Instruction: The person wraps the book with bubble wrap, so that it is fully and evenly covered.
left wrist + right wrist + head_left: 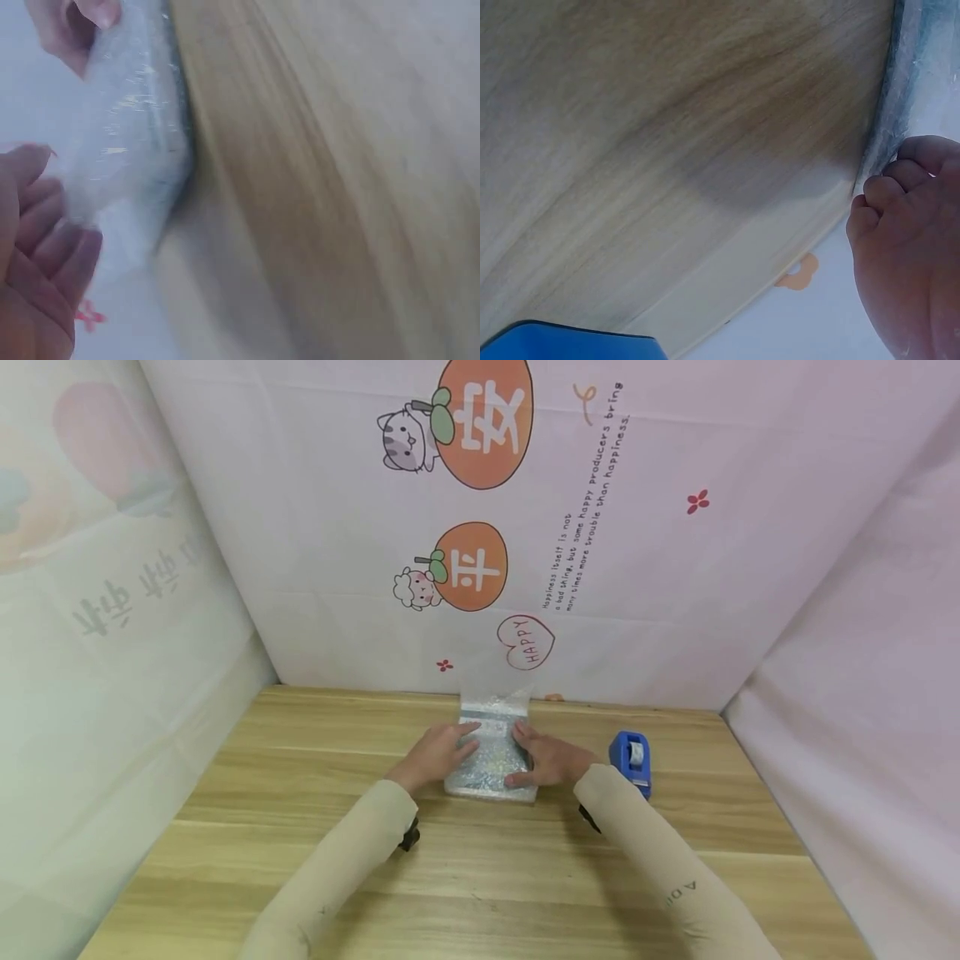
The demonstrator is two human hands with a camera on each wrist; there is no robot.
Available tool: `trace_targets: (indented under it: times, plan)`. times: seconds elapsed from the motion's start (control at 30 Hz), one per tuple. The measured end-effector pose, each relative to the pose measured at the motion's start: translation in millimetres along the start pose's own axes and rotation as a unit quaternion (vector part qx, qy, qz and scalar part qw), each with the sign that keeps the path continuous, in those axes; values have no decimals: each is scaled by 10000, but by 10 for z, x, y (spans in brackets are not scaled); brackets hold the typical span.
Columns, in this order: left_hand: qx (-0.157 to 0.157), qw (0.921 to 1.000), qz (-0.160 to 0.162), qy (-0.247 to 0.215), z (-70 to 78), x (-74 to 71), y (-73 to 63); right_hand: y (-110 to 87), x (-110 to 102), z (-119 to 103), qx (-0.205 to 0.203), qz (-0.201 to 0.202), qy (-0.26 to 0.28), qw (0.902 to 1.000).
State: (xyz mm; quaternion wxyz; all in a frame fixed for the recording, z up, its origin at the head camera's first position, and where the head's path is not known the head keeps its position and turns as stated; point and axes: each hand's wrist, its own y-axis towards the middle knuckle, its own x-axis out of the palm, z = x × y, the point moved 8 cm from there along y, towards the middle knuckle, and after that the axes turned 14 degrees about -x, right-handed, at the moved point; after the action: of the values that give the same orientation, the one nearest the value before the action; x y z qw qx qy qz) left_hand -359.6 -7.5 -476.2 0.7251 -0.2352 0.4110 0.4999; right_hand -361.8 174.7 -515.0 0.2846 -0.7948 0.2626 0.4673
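Note:
A flat package in clear bubble wrap [487, 772] lies near the back of the wooden table, with a loose end of the wrap [497, 702] reaching toward the back wall. My left hand [435, 756] touches its left side, index finger and thumb stretched over the top. In the left wrist view, the half-bent fingers [81, 259] meet the edge of the wrap. The right hand [557, 760] grips the package's right side; its thumb lies on top. The right wrist view shows the curled fingers [885, 191] against the side edge. What is inside the wrap is blurred.
A blue tape dispenser [632, 760] with a roll of tape stands right of the package, beside the right sleeve. White printed cloth [337, 568] rises behind the table's back edge, and more cloth hangs at both sides. Bare wood [480, 893] shows in front.

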Motion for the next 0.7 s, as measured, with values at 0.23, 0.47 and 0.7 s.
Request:
trace_targets:
  times: [0.23,0.47,0.7]
  plan:
    - [228,9894,-476,1355,258,-25,-399,-2,7,53,88,-14,-3,10000]
    - [341,9647,-1158,2341,331,228,-826,10,-6,28,-23,-28,2,10000]
    - [184,9592,-1266,2521,279,424,-919,24,-3,-11,-2,-75,-35,10000]
